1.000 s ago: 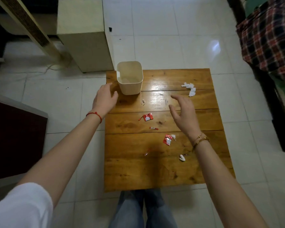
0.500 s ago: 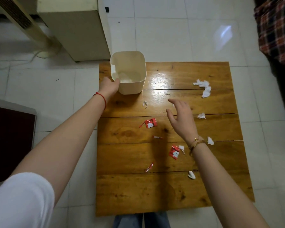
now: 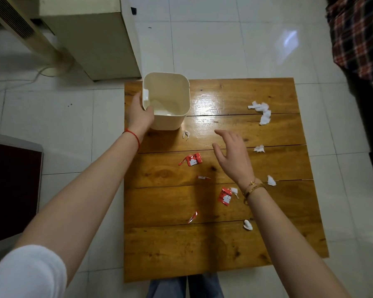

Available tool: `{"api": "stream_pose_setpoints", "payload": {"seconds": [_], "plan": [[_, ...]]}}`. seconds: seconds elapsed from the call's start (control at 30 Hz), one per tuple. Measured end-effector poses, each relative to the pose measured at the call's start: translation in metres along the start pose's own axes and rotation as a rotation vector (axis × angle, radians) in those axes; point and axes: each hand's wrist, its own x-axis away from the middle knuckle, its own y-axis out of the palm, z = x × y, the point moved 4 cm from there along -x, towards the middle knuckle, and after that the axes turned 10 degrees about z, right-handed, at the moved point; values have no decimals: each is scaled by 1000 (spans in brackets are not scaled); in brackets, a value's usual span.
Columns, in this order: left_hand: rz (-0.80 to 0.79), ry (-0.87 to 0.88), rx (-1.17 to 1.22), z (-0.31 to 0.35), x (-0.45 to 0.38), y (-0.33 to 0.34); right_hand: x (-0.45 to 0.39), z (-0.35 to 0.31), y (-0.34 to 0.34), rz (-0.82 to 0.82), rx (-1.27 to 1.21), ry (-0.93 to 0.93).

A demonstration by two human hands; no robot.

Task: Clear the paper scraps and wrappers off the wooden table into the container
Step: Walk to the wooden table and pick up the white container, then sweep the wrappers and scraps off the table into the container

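Note:
A cream plastic container [image 3: 170, 117] stands at the far left corner of the wooden table [image 3: 202, 250]. My left hand [image 3: 138, 114] grips its left wall, thumb over the rim. My right hand [image 3: 233, 155] hovers over the table's middle with fingers spread, holding nothing. Red wrappers lie at the centre [image 3: 192, 160] and nearer me [image 3: 224, 195], with small red bits [image 3: 204, 178] [image 3: 193, 217]. White paper scraps lie at the far right [image 3: 262, 111], right of my hand [image 3: 259, 149], by my wrist [image 3: 271, 180], near the container [image 3: 186, 134] and nearer me [image 3: 247, 225].
A beige cabinet [image 3: 99, 39] stands on the white tile floor behind the table's left corner. Plaid fabric [image 3: 360, 35] hangs at the far right. A dark panel [image 3: 11, 190] sits at the left. My knees in jeans [image 3: 187, 287] show under the table's near edge.
My left hand reached the container and took hold of its left wall. My right hand stayed open above the table's middle. The view shifted closer over the table.

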Motion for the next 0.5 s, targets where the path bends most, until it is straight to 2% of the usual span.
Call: {"api": "stream_pose_setpoints", "payload": {"seconds": [0.5], "plan": [[-51, -136, 42, -53, 180, -60, 117, 11, -27, -56, 6, 56]]}}
